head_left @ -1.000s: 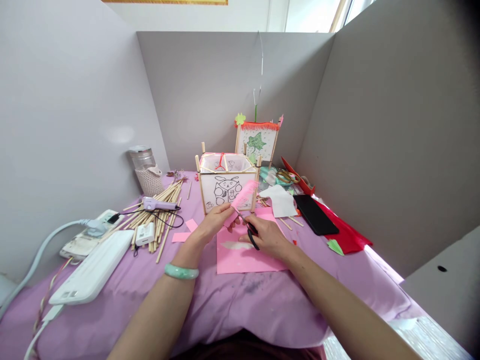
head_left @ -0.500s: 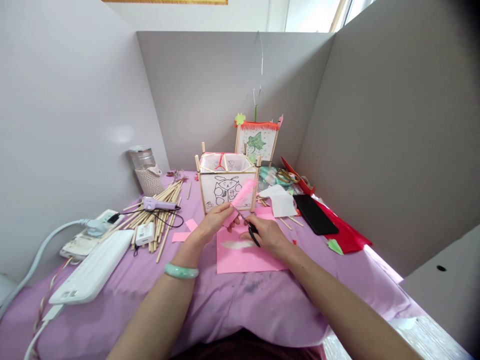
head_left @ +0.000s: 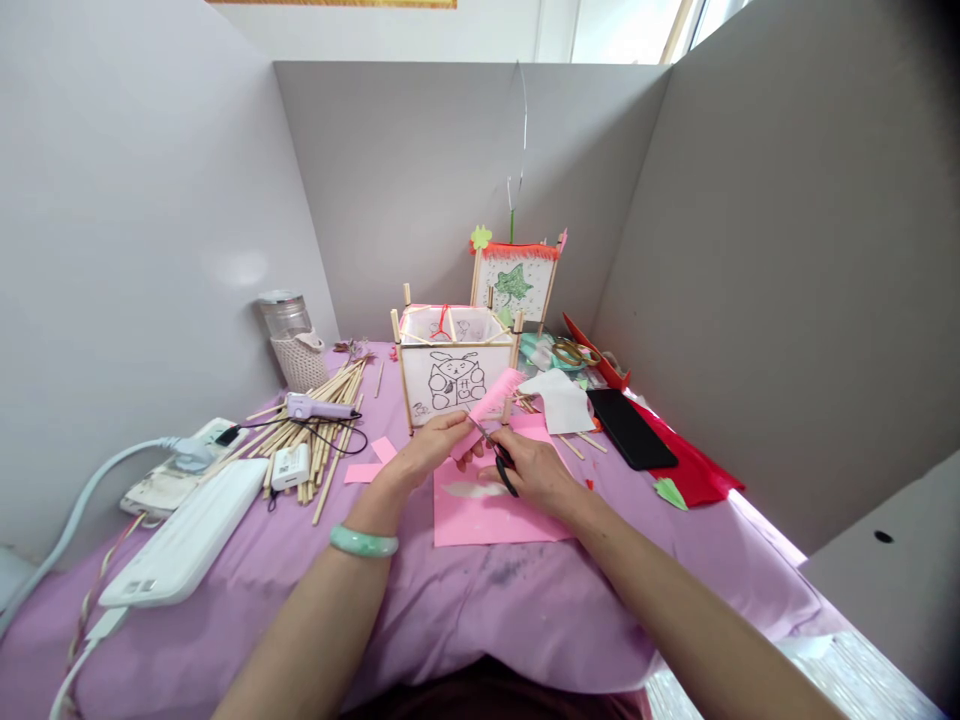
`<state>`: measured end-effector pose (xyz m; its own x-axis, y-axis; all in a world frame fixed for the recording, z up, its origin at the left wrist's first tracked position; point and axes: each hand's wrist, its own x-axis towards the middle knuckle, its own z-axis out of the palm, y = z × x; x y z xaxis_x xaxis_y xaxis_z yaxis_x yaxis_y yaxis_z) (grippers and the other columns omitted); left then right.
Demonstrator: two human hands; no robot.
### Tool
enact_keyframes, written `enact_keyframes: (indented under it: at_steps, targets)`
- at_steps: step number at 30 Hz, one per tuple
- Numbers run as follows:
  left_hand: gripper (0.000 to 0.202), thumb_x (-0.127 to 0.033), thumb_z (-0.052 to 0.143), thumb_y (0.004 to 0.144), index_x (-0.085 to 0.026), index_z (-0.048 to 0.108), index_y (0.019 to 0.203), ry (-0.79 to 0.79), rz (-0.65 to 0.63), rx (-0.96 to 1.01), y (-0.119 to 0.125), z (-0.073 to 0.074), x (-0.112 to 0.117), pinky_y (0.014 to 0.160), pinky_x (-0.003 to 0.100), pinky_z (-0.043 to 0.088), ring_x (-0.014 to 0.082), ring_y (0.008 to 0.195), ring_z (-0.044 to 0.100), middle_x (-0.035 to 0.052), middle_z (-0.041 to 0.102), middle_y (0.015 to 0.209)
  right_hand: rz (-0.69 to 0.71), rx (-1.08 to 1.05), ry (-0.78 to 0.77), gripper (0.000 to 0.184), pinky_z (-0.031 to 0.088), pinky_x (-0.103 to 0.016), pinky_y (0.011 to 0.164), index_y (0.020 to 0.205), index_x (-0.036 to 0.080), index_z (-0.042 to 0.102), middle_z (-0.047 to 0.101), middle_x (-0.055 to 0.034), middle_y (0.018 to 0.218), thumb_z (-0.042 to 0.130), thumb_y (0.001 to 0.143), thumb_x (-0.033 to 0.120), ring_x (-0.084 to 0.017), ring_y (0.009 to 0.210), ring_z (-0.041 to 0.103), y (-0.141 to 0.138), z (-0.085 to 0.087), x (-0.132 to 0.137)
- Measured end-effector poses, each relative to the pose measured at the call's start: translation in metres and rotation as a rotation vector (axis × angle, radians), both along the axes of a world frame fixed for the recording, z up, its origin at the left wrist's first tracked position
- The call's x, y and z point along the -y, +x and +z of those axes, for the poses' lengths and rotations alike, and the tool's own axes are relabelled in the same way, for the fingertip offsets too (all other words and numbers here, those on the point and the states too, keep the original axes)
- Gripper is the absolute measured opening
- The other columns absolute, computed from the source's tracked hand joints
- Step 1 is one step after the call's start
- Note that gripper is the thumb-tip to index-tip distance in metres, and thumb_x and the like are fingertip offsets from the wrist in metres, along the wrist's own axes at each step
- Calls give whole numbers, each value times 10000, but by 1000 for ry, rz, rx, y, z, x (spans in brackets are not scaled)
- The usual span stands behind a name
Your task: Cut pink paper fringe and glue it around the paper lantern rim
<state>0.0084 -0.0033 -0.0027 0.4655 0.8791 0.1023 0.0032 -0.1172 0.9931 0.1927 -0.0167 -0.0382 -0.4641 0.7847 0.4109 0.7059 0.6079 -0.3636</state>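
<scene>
On purple cloth | lantern box (open top) | scissors cutting pink strip

both forearms reach forward, left hand pinched shut, right hand curled closed (fingertips nearly meeting).

1. Two paper lanterns, one with a rabbit drawing and one with a green leaf, are standing toward the table's far edge.
2. One black phone is lying near the right edge.
3. One pair of scissors is cutting.
</scene>
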Motion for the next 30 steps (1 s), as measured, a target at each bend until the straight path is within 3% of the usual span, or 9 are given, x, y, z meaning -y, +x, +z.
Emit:
enact_keyframes:
  at_steps: [9, 30]
  targets:
    - [231, -349, 518, 809, -131, 559, 746, 0, -24, 14, -2, -1, -2, 500, 254, 433, 107, 507, 524, 35, 604, 673, -34, 18, -16, 270, 343, -224, 582, 966, 199, 563, 642, -9, 783, 616, 805, 410, -152, 659, 582, -1, 5, 1]
    - [247, -362, 522, 815, -126, 563, 755, 21, -11, 17, -3, -1, -3, 506, 249, 435, 105, 513, 532, 39, 611, 683, -23, 12, -42, 309, 335, -213, 580, 975, 203, 559, 625, -1, 799, 636, 781, 432, -137, 670, 564, 0, 8, 2]
